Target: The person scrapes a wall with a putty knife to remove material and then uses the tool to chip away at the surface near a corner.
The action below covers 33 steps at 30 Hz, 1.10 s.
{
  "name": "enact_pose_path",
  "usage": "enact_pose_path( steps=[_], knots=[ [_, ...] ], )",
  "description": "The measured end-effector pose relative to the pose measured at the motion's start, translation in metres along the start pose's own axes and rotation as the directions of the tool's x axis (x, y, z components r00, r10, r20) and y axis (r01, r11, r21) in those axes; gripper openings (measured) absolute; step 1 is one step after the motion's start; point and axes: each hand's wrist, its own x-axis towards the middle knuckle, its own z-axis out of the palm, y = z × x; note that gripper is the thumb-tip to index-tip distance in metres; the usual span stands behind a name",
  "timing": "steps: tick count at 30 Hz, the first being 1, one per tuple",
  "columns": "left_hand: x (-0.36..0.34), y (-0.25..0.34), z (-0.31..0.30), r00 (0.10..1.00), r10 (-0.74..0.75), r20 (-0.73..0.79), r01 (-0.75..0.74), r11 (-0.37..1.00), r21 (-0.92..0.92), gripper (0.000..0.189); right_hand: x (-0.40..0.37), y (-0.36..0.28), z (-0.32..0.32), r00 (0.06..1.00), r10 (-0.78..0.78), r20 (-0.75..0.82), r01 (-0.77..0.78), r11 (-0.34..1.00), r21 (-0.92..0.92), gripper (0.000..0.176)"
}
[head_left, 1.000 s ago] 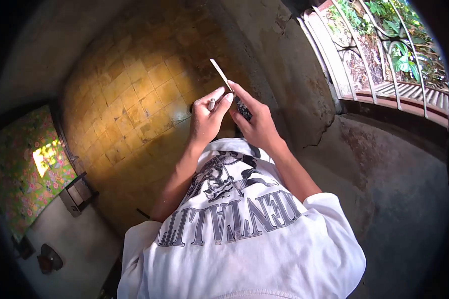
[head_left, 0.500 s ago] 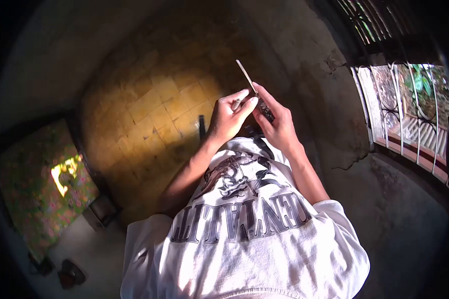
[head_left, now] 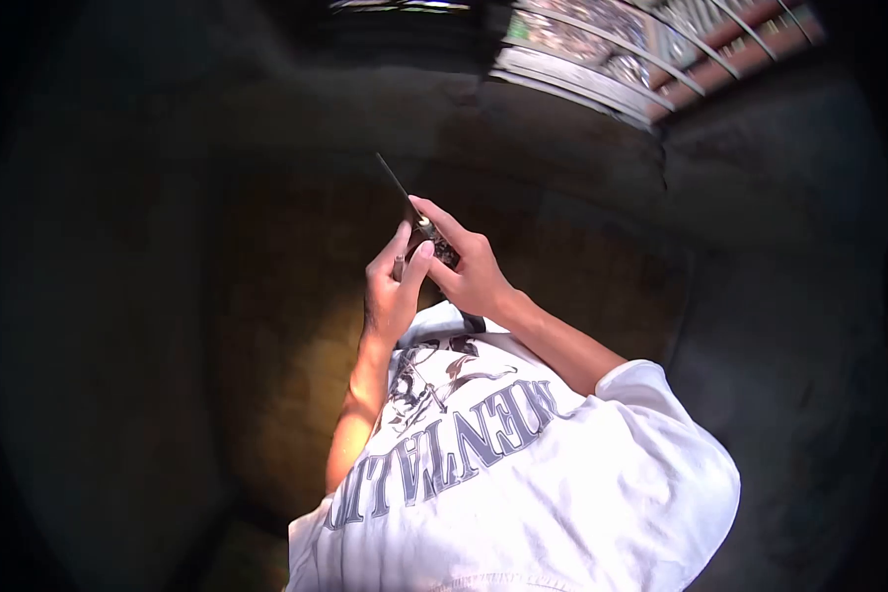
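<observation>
Shadowy brown floor, left hand curled round short cylinder, right hand gripping speckled dark object, thin straight strip

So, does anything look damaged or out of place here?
Possibly the wall: a dark, jagged line runs down it from near the window's corner, like a crack. The floor is too dark to check for spills.
</observation>
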Motion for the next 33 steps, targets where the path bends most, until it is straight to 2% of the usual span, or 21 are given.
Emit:
enact_pose_path(
  steps=[2,3,7,9,10,14,16,17,21,25,27,30,31,32,33],
  knots=[
    [0.007,0.01,0.007,0.993,-0.02,0.117,0.005,0.992,0.125,0.048,-0.007,-0.007,-0.011,0.993,-0.047,-0.106,0.048,0.999,0.013,0.06],
    [0.001,-0.016,-0.004,0.988,0.003,0.156,-0.014,0.998,0.068,0.048,-0.018,0.008,0.0,0.992,-0.049,-0.119,0.041,0.997,-0.069,0.06],
    [-0.002,0.013,0.0,0.919,-0.084,0.385,0.032,0.99,0.138,0.05,-0.052,-0.004,0.006,0.928,0.008,-0.373,-0.013,1.0,-0.012,0.06],
    [-0.002,0.016,0.006,0.87,-0.101,0.484,0.009,0.982,0.188,0.051,-0.071,-0.008,0.009,0.88,0.038,-0.473,-0.032,0.999,0.021,0.06],
    [-0.008,0.001,0.009,0.874,-0.018,0.485,-0.048,0.991,0.125,0.052,-0.074,-0.003,0.003,0.891,-0.035,-0.453,-0.009,0.995,-0.095,0.06],
    [0.0,0.005,0.034,0.737,-0.123,0.665,0.033,0.989,0.146,0.053,-0.099,-0.013,0.0,0.778,0.061,-0.625,-0.094,0.995,-0.019,0.058],
    [0.006,0.007,0.038,0.697,-0.156,0.7,0.033,0.982,0.187,0.053,-0.098,-0.012,0.002,0.734,0.046,-0.678,-0.073,0.997,-0.011,0.057],
    [0.007,0.006,0.038,0.693,-0.137,0.708,0.067,0.99,0.126,0.054,-0.096,-0.009,0.005,0.717,0.007,-0.697,-0.052,0.998,-0.045,0.056],
    [0.004,0.006,0.05,0.622,-0.145,0.77,-0.05,0.973,0.224,0.054,-0.107,0.0,0.012,0.614,-0.016,-0.789,-0.029,0.999,-0.043,0.053],
    [0.013,0.013,0.054,0.576,-0.198,0.793,0.02,0.973,0.228,0.054,-0.102,-0.009,0.008,0.583,-0.028,-0.812,-0.078,0.993,-0.09,0.052],
    [0.018,0.003,0.051,0.569,-0.22,0.792,0.063,0.972,0.225,0.053,-0.102,-0.011,0.014,0.561,0.115,-0.82,-0.127,0.991,0.051,0.052],
    [0.025,-0.001,0.051,0.527,-0.237,0.816,-0.006,0.959,0.283,0.051,-0.105,0.004,0.024,0.521,0.245,-0.817,-0.157,0.969,0.19,0.054],
    [0.025,-0.004,0.054,0.527,-0.216,0.822,0.003,0.968,0.252,0.051,-0.106,0.003,0.018,0.521,0.239,-0.819,-0.175,0.969,0.172,0.054],
    [0.022,-0.003,0.058,0.505,-0.267,0.82,0.121,0.963,0.239,0.051,-0.11,0.001,0.017,0.508,0.298,-0.808,-0.195,0.954,0.23,0.055],
    [0.022,-0.002,0.061,0.484,-0.29,0.826,0.123,0.957,0.264,0.051,-0.113,-0.002,0.015,0.492,0.356,-0.794,-0.213,0.934,0.287,0.056]
  ],
)
